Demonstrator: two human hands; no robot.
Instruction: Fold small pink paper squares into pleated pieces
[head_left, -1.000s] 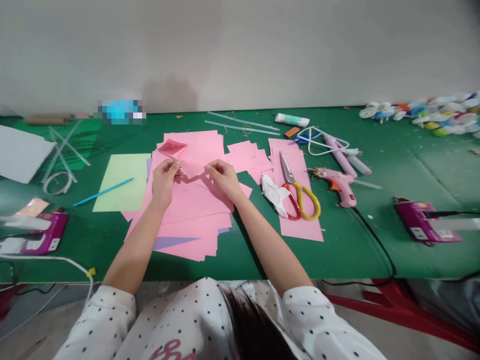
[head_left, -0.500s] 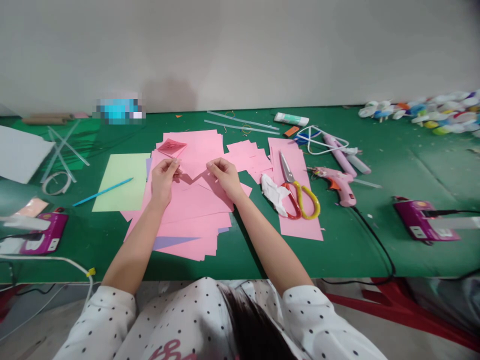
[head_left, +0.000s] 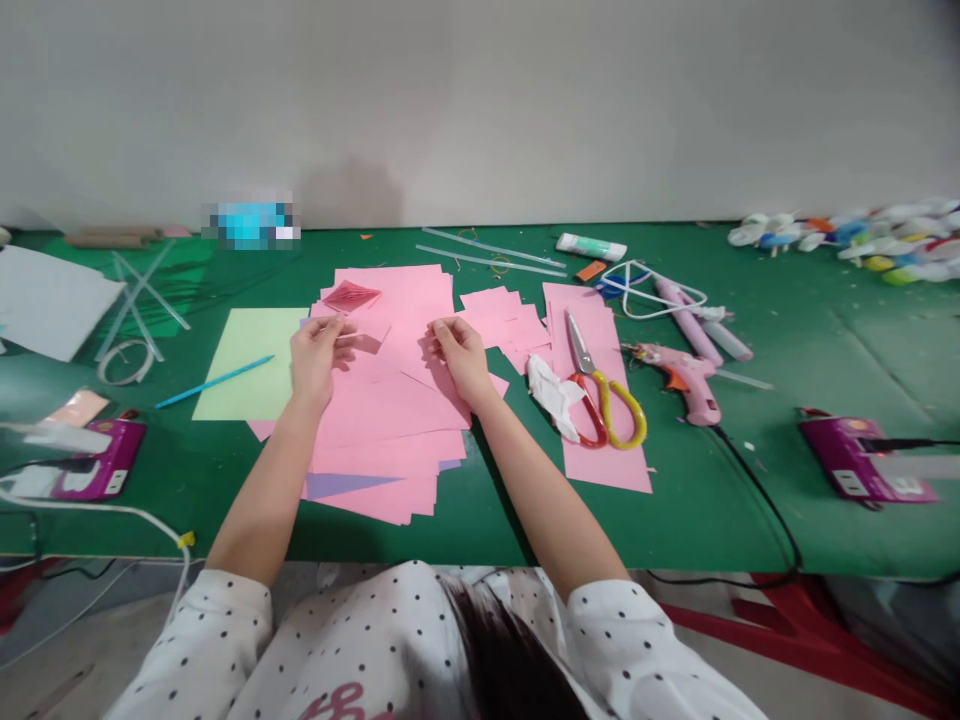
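My left hand (head_left: 315,352) and my right hand (head_left: 459,352) both pinch a small pink paper piece (head_left: 394,335) held just above a spread pile of pink sheets (head_left: 390,420) on the green table (head_left: 712,500). The fingers of each hand are closed on an edge of the piece, left hand at its left side, right hand at its right side. A folded darker pink paper shape (head_left: 350,295) lies on the pile just beyond my left hand.
Red and yellow scissors (head_left: 600,385) lie on a pink sheet to the right beside crumpled white paper (head_left: 551,385). A pink glue gun (head_left: 686,375), glue stick (head_left: 592,246), pale green sheet (head_left: 244,365) with a blue pen (head_left: 214,381), and purple devices (head_left: 862,460) sit around.
My hands have drawn slightly farther apart on the pink piece, the left one shifting left. The view has tilted a little.
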